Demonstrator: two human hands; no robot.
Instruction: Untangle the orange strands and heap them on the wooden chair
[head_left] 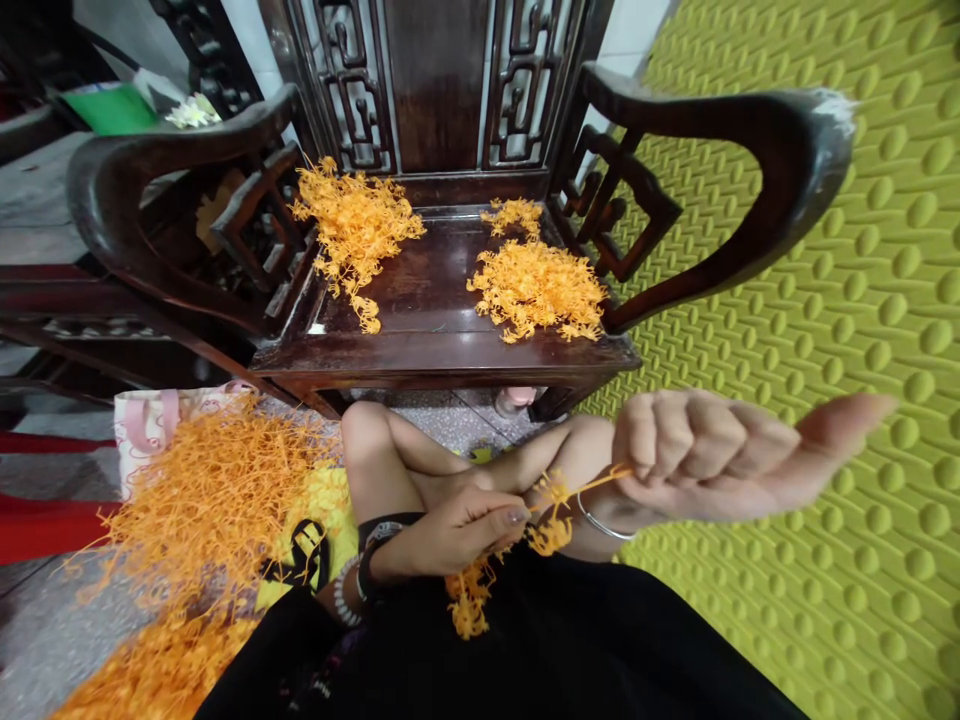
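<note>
Low in the middle, my left hand (469,530) pinches an orange flower strand (553,535) between thumb and fingers, and orange blooms (470,600) hang below it. To the right, my right hand (701,450) has its fingers curled round the thin orange end of the strand, with the thumb pointing out to the right. The strand runs between both hands above my lap. Beyond them, two heaps of orange flowers, one on the left (360,225) and one on the right (538,288), lie on the dark wooden chair seat (435,270).
On the floor at left lies a big pile of orange stems (217,490) beside a white and pink bag (146,430). A black strap (307,555) rests on yellow material. A textured yellow-green mat (847,610) covers the right. Chair arms (810,180) rise at both sides.
</note>
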